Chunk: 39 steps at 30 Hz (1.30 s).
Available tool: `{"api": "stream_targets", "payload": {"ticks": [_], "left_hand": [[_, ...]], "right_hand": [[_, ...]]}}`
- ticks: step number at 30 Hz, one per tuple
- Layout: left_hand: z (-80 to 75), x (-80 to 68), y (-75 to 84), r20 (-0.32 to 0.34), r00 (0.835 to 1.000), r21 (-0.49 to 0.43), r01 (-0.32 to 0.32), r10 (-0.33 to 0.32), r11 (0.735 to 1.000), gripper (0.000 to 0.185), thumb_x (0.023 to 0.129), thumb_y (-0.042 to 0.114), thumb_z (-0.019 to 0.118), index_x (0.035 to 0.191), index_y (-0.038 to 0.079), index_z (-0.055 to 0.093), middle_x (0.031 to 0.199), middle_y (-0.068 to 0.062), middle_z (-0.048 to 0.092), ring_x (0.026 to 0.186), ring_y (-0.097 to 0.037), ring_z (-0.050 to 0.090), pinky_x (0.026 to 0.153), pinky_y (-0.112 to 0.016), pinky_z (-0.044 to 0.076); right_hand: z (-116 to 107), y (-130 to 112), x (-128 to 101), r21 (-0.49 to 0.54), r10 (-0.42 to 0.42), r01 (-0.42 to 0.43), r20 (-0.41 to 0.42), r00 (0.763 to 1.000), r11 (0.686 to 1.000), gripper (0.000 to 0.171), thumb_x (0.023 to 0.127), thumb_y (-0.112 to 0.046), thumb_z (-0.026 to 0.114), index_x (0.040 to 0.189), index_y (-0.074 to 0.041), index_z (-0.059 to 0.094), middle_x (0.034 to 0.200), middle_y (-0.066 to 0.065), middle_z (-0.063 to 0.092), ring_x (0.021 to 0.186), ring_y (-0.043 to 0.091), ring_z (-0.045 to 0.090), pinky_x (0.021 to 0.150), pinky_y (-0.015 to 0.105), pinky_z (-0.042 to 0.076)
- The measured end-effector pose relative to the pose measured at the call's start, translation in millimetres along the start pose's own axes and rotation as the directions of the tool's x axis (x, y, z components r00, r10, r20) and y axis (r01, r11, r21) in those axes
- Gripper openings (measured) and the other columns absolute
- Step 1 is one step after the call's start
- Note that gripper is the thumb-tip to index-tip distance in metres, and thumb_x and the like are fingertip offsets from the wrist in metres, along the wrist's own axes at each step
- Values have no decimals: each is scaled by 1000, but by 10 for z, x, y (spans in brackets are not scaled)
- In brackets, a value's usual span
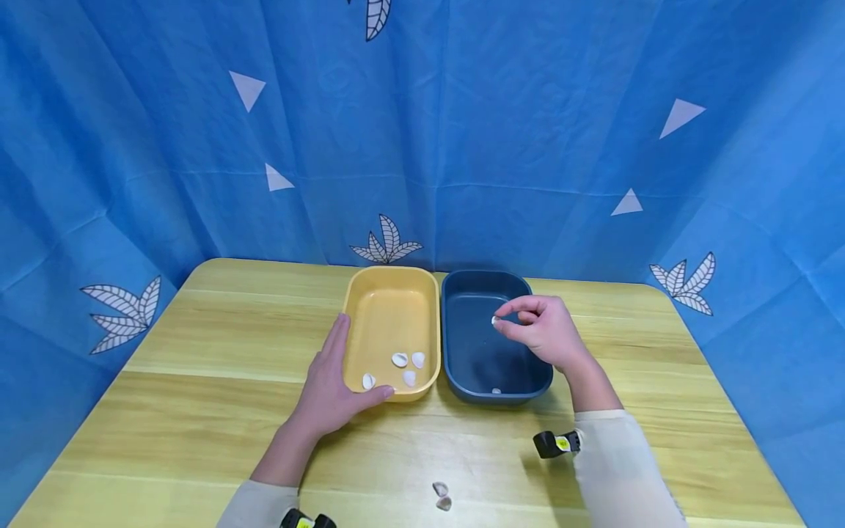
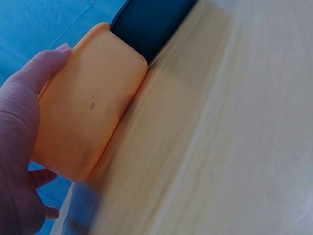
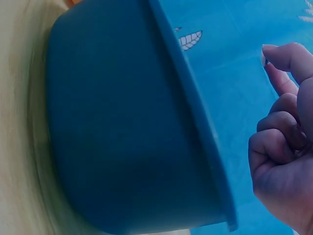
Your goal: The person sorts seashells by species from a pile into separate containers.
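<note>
My left hand [image 1: 326, 396] rests against the near left corner of a yellow plastic container [image 1: 392, 275], its fingers straight along the left side and the thumb at the front rim. In the left wrist view the thumb [image 2: 46, 68] lies by the rim. Several white seashells [image 1: 399, 359] lie at the container's near end. Over the dark blue container [image 1: 482, 352], my right hand [image 1: 544, 330] pinches a small white seashell [image 1: 495, 320] between thumb and index finger; the other fingers are curled in. A small pale piece [image 1: 496, 391] sits inside, at the near wall.
Side by side, the two containers stand on a wood-grain table [image 1: 251, 330]. Two brownish shells [image 1: 444, 504] lie near the table's front edge. A blue curtain [image 1: 462, 132] with leaf and triangle prints hangs behind and at both sides.
</note>
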<state>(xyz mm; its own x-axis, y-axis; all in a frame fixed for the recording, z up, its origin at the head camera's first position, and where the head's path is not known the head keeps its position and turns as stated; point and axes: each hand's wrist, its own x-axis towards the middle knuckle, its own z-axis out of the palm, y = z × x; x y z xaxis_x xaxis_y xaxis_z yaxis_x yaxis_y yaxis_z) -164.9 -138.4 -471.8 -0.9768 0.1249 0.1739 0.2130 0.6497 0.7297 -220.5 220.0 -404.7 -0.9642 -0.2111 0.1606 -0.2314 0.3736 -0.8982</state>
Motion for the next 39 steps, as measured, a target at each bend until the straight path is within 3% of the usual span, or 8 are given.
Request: {"api": "stream_targets", "payload": {"ticks": [9, 17, 27, 39], "left_hand": [[-3, 14, -1, -3, 1000, 1, -20, 20, 1000, 131, 67, 69, 81, 162, 20, 7, 166, 4, 5, 149, -32, 13, 112, -63, 20], [-17, 19, 30, 7, 1000, 2, -5, 5, 1000, 130, 68, 66, 82, 162, 20, 6, 166, 4, 4, 149, -31, 12, 113, -62, 19], [-20, 20, 37, 12, 1000, 8, 10, -10, 1000, 130, 68, 68, 81, 162, 22, 5, 166, 6, 3, 149, -31, 12, 113, -63, 19], [-9, 16, 18, 6, 1000, 5, 3, -3, 1000, 130, 67, 71, 80, 162, 21, 6, 166, 5, 3, 149, -30, 12, 113, -62, 19]], "right_hand": [[17, 119, -4, 7, 50, -49, -61, 997, 999, 14, 85, -15, 82, 97, -9, 78, 55, 0, 27, 47, 19, 26, 45, 32, 28], [42, 194, 7, 12, 67, -66, -88, 994, 998, 15, 85, -17, 82, 98, -9, 77, 55, 0, 29, 48, 19, 27, 45, 31, 28], [38, 221, 18, 27, 63, -61, -77, 995, 998, 23, 85, -13, 81, 104, 0, 75, 56, 0, 27, 47, 19, 26, 45, 32, 27], [46, 219, 12, 41, 46, -42, -83, 996, 998, 21, 85, -10, 81, 102, 1, 75, 55, 0, 27, 47, 19, 27, 45, 32, 28]]}}
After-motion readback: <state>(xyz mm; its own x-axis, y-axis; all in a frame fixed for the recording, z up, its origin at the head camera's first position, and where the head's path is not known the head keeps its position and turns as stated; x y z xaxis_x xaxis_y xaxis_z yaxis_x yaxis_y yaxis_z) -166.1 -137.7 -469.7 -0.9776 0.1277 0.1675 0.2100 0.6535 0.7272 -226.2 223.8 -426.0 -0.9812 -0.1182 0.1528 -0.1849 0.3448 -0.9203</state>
